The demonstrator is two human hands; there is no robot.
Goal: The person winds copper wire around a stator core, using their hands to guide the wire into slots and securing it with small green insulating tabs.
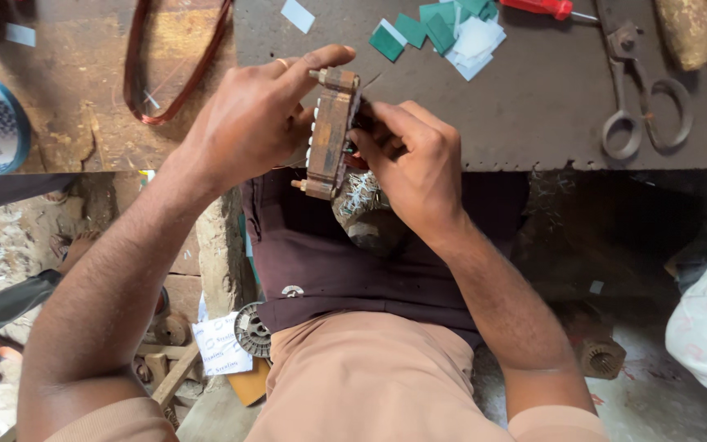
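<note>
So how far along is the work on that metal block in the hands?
Done: green and white slips lie cut by the scissors. In hand: the left hand steadies the stator block while the right hand works at its side. How many slots remain cannot be seen from here.

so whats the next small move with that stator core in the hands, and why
Probably keep the left hand steadying the stator core on edge while the right hand presses at its side face, where the fingertips already pinch. What they pinch is hidden; cut insulation slips lie on the bench.
</note>
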